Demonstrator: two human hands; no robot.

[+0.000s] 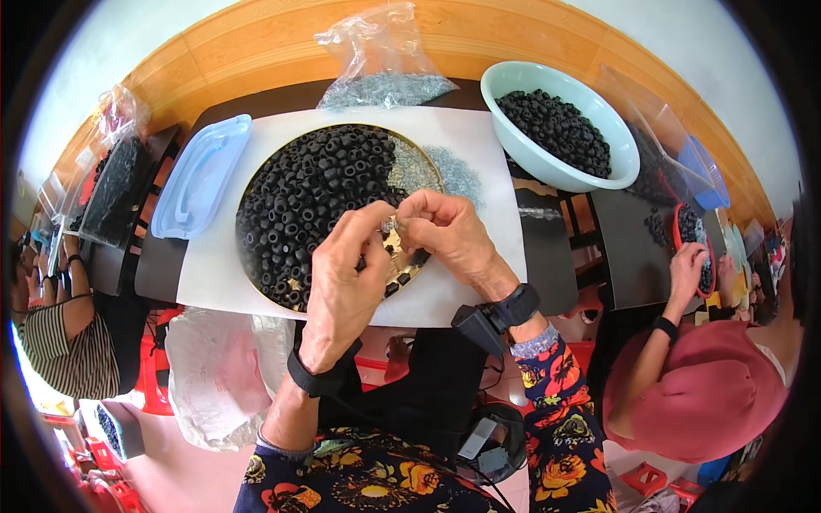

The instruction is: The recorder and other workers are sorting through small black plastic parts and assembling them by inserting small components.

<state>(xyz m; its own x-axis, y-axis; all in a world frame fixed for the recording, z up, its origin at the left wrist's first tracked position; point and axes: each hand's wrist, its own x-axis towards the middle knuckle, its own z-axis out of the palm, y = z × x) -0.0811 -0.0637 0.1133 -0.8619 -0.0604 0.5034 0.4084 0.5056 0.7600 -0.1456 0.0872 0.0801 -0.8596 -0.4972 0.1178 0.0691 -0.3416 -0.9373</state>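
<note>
Over the right part of a round golden tray (248,278), my left hand (346,269) and my right hand (453,239) meet with fingertips pinched together. Between them shows a small, pale, see-through piece, too small to name; I cannot tell which hand bears it. Black ring-shaped pieces (316,188) with open centres heap over most of the tray. Small clear pieces (415,167) lie at its upper right, and more spill onto the white sheet (214,248) beside it. A few black rings lie under my right hand, where the golden bottom shows.
A pale green basin (629,162) of black rings stands at the back right. Behind the tray sits a clear plastic bag (385,64) of small clear pieces. A blue plastic lid (201,175) lies at the left. Co-workers sit on both sides; one hand (688,269) touches a red-rimmed tray.
</note>
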